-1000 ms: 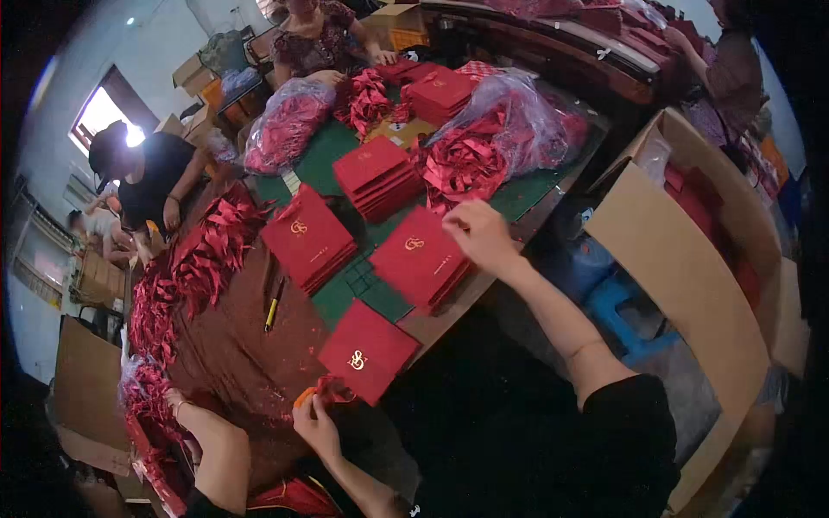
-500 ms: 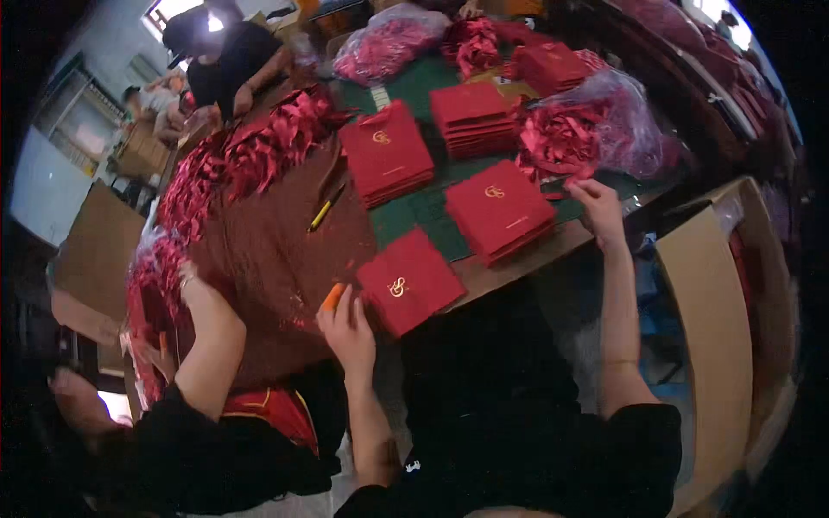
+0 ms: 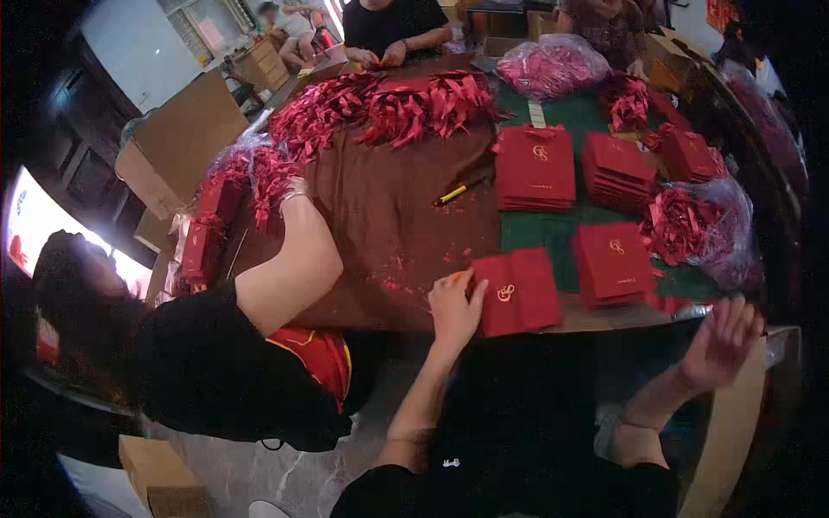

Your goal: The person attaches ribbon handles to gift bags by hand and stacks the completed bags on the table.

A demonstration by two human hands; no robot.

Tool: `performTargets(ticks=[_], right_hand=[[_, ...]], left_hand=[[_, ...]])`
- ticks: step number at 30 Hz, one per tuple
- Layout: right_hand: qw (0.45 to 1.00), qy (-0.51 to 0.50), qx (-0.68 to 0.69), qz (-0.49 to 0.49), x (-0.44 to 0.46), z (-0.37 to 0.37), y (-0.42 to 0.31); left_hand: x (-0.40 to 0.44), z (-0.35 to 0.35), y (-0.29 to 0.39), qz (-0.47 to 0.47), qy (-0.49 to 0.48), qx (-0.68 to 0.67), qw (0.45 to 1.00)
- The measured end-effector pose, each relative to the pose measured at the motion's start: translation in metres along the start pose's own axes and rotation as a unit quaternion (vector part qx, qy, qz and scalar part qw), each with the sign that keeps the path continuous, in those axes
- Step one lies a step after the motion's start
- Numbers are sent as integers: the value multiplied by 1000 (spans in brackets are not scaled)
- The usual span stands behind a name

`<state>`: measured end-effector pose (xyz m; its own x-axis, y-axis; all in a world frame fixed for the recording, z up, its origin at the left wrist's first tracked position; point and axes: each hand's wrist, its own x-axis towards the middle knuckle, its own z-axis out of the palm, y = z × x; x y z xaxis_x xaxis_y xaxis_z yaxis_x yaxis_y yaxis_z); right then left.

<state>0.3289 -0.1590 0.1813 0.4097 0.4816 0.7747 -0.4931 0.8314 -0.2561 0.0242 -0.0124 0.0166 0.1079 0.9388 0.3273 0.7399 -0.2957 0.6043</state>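
Note:
A red gift bag [image 3: 518,298] with a gold emblem lies at the table's near edge, a second red panel showing at its right. My left hand [image 3: 455,312] grips its left edge, thumb on the front, an orange cover on one finger. My right hand [image 3: 724,344] is raised off the table's right edge, blurred, with its fingers stretched out and nothing visible in them. A red ribbon strip [image 3: 669,304] lies to its left. Close by are a stack of red bags [image 3: 615,263] and a plastic bag of red ribbons [image 3: 730,229].
More red bag stacks [image 3: 535,173] stand on the green mat [image 3: 522,231]. A yellow cutter knife [image 3: 453,194] lies on the brown cloth [image 3: 389,207]. On my left a co-worker's arm [image 3: 298,246] reaches towards ribbons; another person [image 3: 393,34] works opposite. A cardboard box [image 3: 734,432] stands at right.
The view has turned left. My right hand has moved away from the ribbon it touched, back off the table edge. My left hand has moved onto the near bag's edge.

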Motion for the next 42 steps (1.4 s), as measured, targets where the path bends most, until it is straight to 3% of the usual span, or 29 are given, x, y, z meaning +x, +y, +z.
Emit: performTargets(ticks=[1,2,4,5,6,7,8,9,11,13,15,16,20,24,25,26,27,31,35,38,39,42], right_hand=[[998,-44,-10,-33,-9,9,-2],[987,54,-12,-150,-38,-3,-1],[984,50,-35,-168,-49,20,27],[994,-55,-54,-73,-53,44,45],[984,-24,-167,66,-62,59,55],[939,5,-277,203,-71,64,62],[914,-45,-313,254,-86,46,85],[886,-5,-304,349,-94,47,109],[842,33,-321,433,-101,42,154],[859,47,-304,410,-110,23,196],[841,50,-343,415,-117,-2,226],[833,97,-307,450,-119,-8,234],[835,108,-318,435,-124,-14,242],[831,49,-410,373,-128,-19,243],[858,80,-359,358,-130,-20,251],[850,77,-358,378,-132,-23,250],[842,72,-357,397,-128,-22,247],[844,48,-362,392,-131,-23,247],[817,57,-349,456,-123,-17,238],[828,28,-352,436,-132,-25,244],[800,31,-346,490,-126,-18,238],[821,-16,-396,411,-132,-19,243]], left_hand=[[1,0,5,-16,-31,51,998],[2,-1,12,-22,-33,70,997],[1,5,17,-30,-20,98,995],[-1,9,19,-42,-20,129,991],[-1,10,22,-54,-20,160,985],[-2,17,14,-34,7,109,993],[-4,18,13,-40,8,108,993],[-4,19,14,-40,16,122,992],[-6,22,16,-30,27,133,990],[-8,20,20,-14,32,146,989],[-8,22,19,-4,47,131,990],[-8,22,20,2,56,125,991],[-6,23,13,-9,55,83,995],[0,16,-2,-64,34,-98,992],[3,17,-10,-73,28,-167,983],[7,18,-17,-82,24,-235,968],[11,19,-16,-144,23,-266,953],[14,17,-15,-154,9,-325,933],[13,16,-16,-135,11,-269,954],[10,15,-18,-110,-16,-222,969],[10,16,-18,-110,-15,-222,969],[8,20,-20,-116,-3,-194,974]])
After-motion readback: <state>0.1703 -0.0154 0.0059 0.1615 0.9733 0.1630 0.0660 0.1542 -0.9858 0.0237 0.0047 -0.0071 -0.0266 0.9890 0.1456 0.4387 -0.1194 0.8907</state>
